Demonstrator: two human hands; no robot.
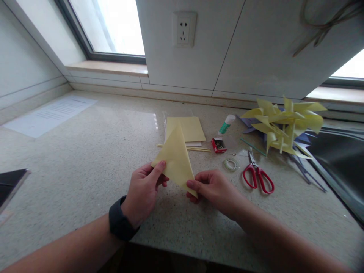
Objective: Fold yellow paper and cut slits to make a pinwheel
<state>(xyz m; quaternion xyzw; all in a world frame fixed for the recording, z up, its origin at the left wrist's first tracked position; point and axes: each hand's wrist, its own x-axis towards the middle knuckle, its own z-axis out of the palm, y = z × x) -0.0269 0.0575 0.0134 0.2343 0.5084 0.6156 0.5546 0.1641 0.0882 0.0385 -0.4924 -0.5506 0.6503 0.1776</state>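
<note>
A pale yellow paper folded into a triangle (176, 157) is held just above the speckled countertop (85, 163). My left hand (143, 191), with a dark watch on the wrist, pinches its left corner. My right hand (214, 187) pinches its lower right corner. The triangle's tip points away from me, over a stack of flat yellow sheets (189, 129).
Thin wooden sticks (199, 149) lie behind the paper. To the right are a small red box (218, 145), a glue stick (226, 124), a tape roll (231, 164), red-handled scissors (257, 175) and several yellow paper pinwheels (284, 125). A dark sink (338, 159) sits far right, a printed sheet (51, 113) far left.
</note>
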